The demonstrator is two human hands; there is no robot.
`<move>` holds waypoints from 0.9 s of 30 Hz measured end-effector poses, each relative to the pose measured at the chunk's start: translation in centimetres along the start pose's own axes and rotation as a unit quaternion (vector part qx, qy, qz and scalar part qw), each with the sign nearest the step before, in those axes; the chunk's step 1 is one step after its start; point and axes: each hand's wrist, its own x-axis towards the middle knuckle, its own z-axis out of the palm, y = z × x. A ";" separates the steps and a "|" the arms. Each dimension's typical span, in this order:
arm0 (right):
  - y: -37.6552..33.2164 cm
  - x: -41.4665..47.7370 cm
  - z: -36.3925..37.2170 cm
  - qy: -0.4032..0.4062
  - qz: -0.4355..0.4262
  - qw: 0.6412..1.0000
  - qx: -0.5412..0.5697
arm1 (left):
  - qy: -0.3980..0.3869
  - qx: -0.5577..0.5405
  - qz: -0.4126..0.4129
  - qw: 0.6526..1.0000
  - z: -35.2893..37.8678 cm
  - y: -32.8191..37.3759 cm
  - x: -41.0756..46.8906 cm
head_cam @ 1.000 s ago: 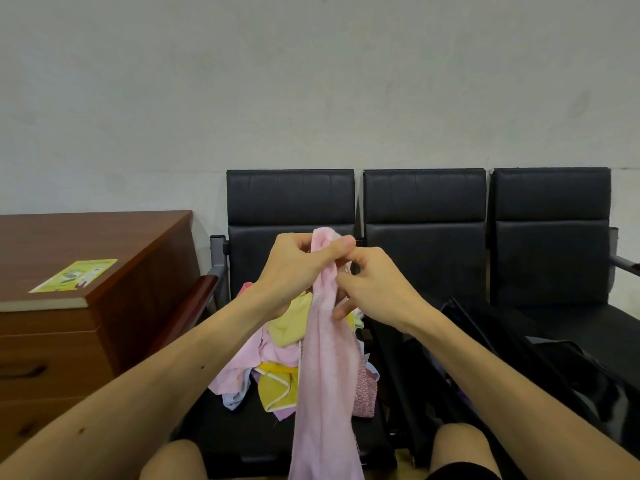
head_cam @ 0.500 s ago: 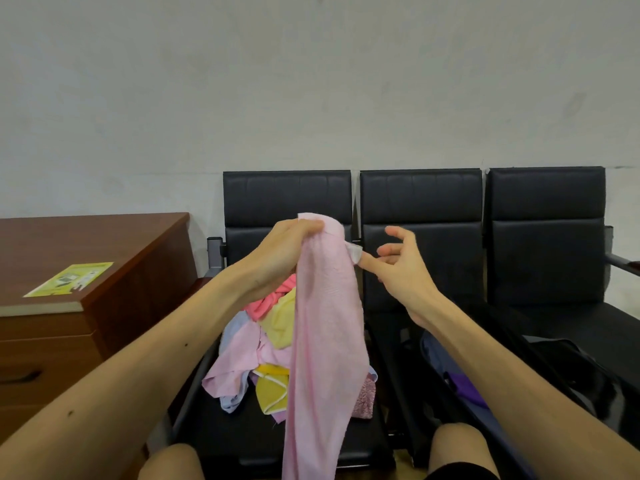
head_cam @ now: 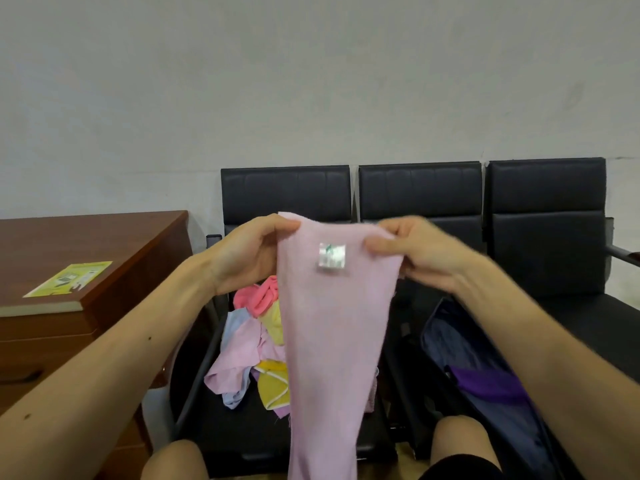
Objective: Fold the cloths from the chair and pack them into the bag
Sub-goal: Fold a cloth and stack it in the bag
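I hold the pink cloth (head_cam: 329, 323) up by its top edge. My left hand (head_cam: 249, 251) pinches one upper corner between thumb and curled fingers, and my right hand (head_cam: 415, 254) pinches the other. The cloth hangs between them and narrows as it falls toward my knees. A small white label (head_cam: 331, 256) sits just under the top edge, between the two hands.

I judge this to be the spreading step that comes just ahead of the first fold. To do it well I would:

- Level both hands and draw them apart until the top edge runs straight.
- Give a light shake so the bunched lower part opens flat.
- Bring the two corners together so the edges match and the label ends up inside.

The pile of unfolded cloths (head_cam: 252, 344) lies below my left hand on the chair (head_cam: 287, 192) seat. The open bag (head_cam: 485, 341) waits below my right hand, with a purple cloth (head_cam: 485, 386) already inside. I would lower the folded piece into it flat so it does not unfold.
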 end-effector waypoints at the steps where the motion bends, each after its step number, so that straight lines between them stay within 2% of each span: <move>1: -1.4 -0.3 -0.3 0.033 -0.044 0.997 -0.052 | 0.016 0.016 0.004 1.000 -0.1 -0.2 -0.1; 4: -3.0 -1.1 0.1 0.105 -0.118 0.956 -0.246 | 0.059 0.056 0.021 0.996 0.4 -1.0 0.1; 6: -2.3 -1.2 0.8 0.142 -0.141 0.929 -0.312 | 0.088 0.066 0.046 0.993 1.1 -1.5 0.5; 10: -0.8 -1.0 1.4 0.206 -0.147 0.918 -0.306 | 0.140 0.132 0.117 0.974 1.9 -2.2 0.9; 15: 0.6 -0.5 1.7 0.257 -0.134 0.934 -0.208 | 0.220 0.259 0.247 0.907 3.2 -2.9 1.2; 18: 3.3 -0.6 2.3 0.211 -0.081 0.973 -0.041 | 0.271 0.243 0.265 0.893 4.1 -3.3 2.0; 21: 8.1 -1.4 3.1 0.073 -0.009 0.995 0.070 | 0.280 0.209 0.245 0.904 4.6 -3.6 2.9; 23: 11.5 -2.5 4.3 -0.010 0.074 0.997 0.034 | 0.289 0.192 0.221 0.911 4.5 -3.7 3.4; 24: 13.1 -3.0 5.0 -0.022 0.117 0.993 0.004 | 0.297 0.187 0.213 0.912 4.3 -3.8 3.5; 26: 15.5 -3.5 6.0 0.004 0.164 0.985 -0.047 | 0.311 0.188 0.209 0.908 3.7 -4.1 3.5; 27: 16.1 -3.6 6.3 0.013 0.159 0.985 -0.061 | 0.319 0.190 0.206 0.905 3.3 -4.2 3.4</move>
